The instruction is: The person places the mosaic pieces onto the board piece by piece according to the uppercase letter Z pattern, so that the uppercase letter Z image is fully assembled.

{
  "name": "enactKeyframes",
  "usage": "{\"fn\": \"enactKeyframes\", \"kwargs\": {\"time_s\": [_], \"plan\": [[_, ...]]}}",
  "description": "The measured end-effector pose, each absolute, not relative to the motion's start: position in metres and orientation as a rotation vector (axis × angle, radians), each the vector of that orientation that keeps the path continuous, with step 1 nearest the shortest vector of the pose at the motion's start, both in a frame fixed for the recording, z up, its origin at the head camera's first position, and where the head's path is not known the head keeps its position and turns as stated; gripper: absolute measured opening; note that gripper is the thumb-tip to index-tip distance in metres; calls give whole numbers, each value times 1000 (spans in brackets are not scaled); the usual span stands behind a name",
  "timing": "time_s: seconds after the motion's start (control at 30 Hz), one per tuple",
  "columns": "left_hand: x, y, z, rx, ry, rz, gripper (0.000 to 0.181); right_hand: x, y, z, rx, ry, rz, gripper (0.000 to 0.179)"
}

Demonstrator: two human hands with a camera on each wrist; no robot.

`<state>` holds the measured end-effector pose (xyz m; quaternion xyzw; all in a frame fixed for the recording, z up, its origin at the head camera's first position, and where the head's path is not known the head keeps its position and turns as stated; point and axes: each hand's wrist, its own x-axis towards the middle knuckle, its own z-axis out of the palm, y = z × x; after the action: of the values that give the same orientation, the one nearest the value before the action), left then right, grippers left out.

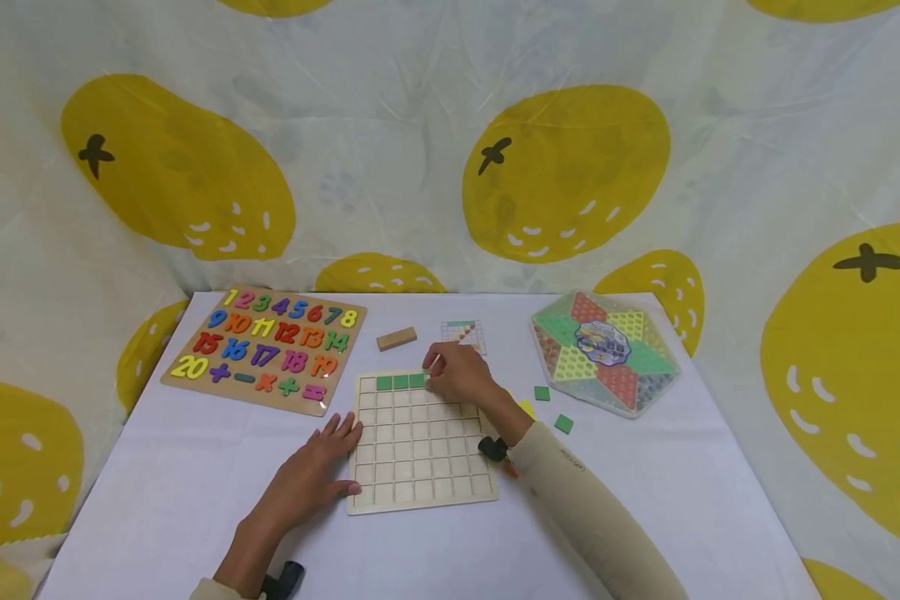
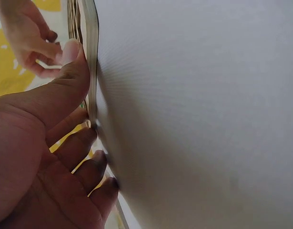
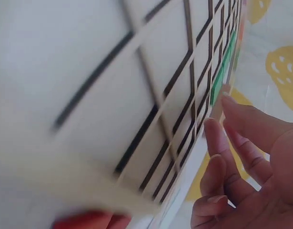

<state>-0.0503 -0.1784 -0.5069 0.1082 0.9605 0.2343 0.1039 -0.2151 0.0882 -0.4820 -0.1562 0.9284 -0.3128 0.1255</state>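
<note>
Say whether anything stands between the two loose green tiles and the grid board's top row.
Yes. The right hand reaches over the upper right corner of the grid board, its wrist between the board and the loose green tiles. A yellow piece, partly hidden by that wrist, lies between them.

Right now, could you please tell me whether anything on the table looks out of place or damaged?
Nothing looks damaged or spilled. Slightly out of place are two loose green tiles, lying on the table right of the grid board, turned at different angles, while other green tiles sit neatly in its far row.
</note>
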Motion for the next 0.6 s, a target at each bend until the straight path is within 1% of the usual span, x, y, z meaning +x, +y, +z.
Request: {"fn": "enactKeyframes", "kwargs": {"time_s": [0.3,0.6], "plan": [[-50,-179,-506,327,2841,688,98,-213,148,-476,-388,2759,-1025,22],[-50,-180,-508,332,2838,703,97,-203,208,-479,-263,2783,-979,20]]}}
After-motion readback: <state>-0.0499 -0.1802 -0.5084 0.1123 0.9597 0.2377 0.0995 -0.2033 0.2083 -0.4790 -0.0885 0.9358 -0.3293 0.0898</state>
